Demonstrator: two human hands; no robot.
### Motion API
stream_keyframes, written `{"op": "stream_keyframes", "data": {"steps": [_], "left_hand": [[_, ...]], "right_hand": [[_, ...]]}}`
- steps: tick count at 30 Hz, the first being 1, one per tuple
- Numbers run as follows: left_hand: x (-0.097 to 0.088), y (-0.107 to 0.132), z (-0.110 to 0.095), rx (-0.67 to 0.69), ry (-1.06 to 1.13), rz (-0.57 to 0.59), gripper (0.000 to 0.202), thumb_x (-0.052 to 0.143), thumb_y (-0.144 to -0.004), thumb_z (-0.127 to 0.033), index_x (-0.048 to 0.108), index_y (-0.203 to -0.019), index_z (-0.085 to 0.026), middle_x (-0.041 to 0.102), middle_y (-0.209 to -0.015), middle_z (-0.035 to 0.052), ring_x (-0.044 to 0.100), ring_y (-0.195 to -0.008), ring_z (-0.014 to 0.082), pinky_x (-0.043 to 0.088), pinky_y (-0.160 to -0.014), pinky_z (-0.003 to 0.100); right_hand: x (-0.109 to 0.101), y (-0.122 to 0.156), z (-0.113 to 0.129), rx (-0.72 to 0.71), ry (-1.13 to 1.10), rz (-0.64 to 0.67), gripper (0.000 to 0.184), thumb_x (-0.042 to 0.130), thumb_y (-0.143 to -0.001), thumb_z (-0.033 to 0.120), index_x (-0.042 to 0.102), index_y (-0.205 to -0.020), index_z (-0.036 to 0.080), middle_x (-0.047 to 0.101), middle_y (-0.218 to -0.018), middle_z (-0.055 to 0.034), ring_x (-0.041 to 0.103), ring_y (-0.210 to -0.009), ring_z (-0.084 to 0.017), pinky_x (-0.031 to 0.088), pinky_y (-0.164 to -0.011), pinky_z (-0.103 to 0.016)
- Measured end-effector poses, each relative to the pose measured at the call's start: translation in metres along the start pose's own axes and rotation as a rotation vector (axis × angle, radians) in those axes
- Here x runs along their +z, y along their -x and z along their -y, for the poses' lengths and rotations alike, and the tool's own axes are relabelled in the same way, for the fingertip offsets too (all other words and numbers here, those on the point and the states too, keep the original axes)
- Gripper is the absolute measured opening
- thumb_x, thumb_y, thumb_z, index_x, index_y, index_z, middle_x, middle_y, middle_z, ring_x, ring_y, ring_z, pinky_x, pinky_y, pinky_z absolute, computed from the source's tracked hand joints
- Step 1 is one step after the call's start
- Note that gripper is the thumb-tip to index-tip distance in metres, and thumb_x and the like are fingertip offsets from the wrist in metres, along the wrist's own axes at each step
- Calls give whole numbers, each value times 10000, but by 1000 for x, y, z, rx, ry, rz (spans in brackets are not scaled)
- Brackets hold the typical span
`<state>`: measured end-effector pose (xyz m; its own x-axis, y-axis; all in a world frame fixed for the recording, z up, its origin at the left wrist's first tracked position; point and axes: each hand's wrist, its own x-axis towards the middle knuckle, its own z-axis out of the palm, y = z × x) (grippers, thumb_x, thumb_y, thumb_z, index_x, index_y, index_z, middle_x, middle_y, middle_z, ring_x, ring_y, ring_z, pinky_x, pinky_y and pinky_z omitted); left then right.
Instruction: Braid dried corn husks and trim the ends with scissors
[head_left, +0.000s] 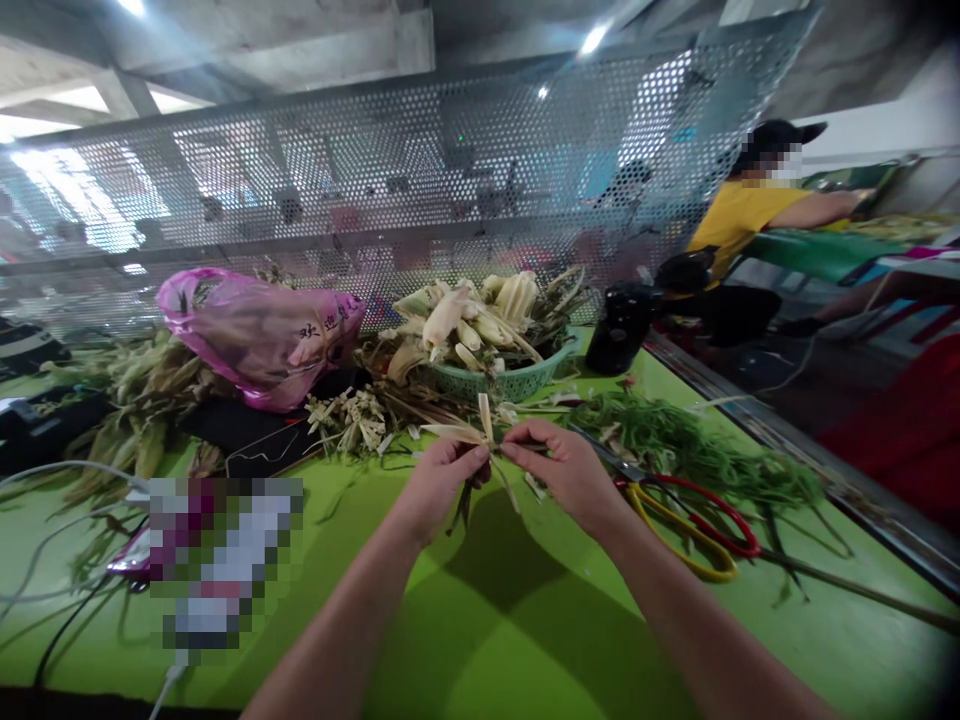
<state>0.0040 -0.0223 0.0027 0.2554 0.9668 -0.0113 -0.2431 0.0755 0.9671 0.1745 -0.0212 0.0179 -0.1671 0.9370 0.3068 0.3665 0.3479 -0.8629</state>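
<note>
My left hand (444, 474) and my right hand (564, 468) meet above the green table (495, 620), both pinched on a small bundle of pale dried leaf strips (480, 432). The strips stick up and out between my fingertips, with darker ends hanging below. Just right of my right hand lie scissors with yellow and red handles (694, 520).
A green basket (517, 378) heaped with pale husks stands behind my hands. A pink plastic bag (262, 335) and dried leaves (142, 390) lie at the left, green stems (675, 440) at the right, cables at the near left. A perforated metal screen (375, 180) backs the table. A person in yellow (750, 215) sits far right.
</note>
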Motion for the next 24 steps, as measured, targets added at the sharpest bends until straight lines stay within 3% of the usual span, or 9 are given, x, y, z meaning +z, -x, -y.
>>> {"op": "stream_keyframes", "data": {"steps": [6, 11, 13, 18, 24], "left_hand": [[-2, 0, -2, -22, -40, 60, 304, 717, -728, -406, 624, -649, -127, 549, -591, 7, 453, -563, 88, 353, -577, 217], [0, -2, -2, 42, -22, 105, 288, 721, -723, -399, 628, -764, -130, 570, -679, 17, 492, -606, 102, 404, -612, 238], [1, -3, -1, 84, -15, 108, 276, 734, -713, -366, 606, -811, -143, 567, -728, 13, 504, -644, 106, 411, -616, 236], [4, -4, 2, 115, -30, 104, 313, 765, -671, -272, 539, -855, -159, 548, -748, -12, 510, -670, 97, 413, -625, 231], [2, -3, 3, 70, -32, 188, 355, 780, -653, -250, 498, -852, -169, 551, -711, -26, 543, -625, 88, 425, -613, 230]], "right_hand": [[1, 1, -5, -16, 47, -91, 156, 612, -812, 344, 637, -746, 206, 614, -720, -12, 568, -712, -190, 431, -696, -314], [-4, 0, -2, -190, 265, -122, 130, 611, -841, 319, 693, -895, 233, 664, -1023, -70, 549, -1027, -252, 382, -910, -399], [-3, 1, 0, -221, 364, -114, 129, 653, -818, 339, 695, -880, 233, 664, -1064, -73, 512, -1079, -271, 347, -930, -417], [3, 2, 1, -106, 362, -12, 167, 643, -816, 351, 620, -743, 202, 622, -768, -35, 523, -846, -228, 378, -746, -335], [6, 3, 0, 85, 4, 76, 227, 601, -802, 380, 559, -675, 197, 508, -661, 5, 466, -675, -168, 354, -640, -291]]}}
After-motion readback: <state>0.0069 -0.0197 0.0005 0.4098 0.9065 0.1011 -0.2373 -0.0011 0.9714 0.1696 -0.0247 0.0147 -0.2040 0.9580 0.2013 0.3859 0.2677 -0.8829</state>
